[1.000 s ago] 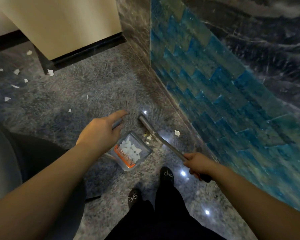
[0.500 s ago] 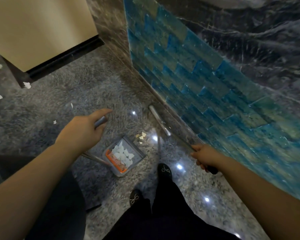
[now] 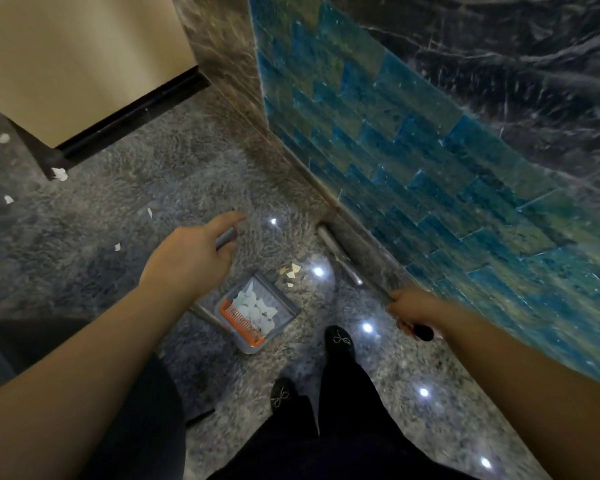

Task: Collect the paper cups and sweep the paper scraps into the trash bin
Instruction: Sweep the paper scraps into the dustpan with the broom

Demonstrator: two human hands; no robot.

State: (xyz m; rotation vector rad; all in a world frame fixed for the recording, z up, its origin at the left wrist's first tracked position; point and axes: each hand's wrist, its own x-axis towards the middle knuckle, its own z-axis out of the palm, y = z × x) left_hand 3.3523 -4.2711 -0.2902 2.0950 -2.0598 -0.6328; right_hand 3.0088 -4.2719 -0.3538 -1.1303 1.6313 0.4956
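Observation:
My left hand (image 3: pixel 191 261) grips the top of the dustpan's grey handle. The grey dustpan (image 3: pixel 286 304) with an orange comb sits on the floor below it and holds several white paper scraps (image 3: pixel 253 308). A few loose scraps (image 3: pixel 292 270) lie just beyond its open lip. My right hand (image 3: pixel 413 306) grips the broom's handle (image 3: pixel 340 252), which slants down along the foot of the blue tiled wall; the broom's head is by the wall's base. More scraps (image 3: pixel 59 173) lie scattered at the far left. No paper cup is in view.
A blue tiled wall (image 3: pixel 430 161) runs along the right. A beige cabinet (image 3: pixel 77 60) with a black plinth stands at the back left. My black shoes (image 3: pixel 340 341) stand just behind the dustpan. A dark rounded object fills the lower left corner.
The broom has swung from beside the dustpan's lip out to the wall's base. A scrap that lay right of the broom is now among those by the dustpan's lip. My left hand keeps its hold.

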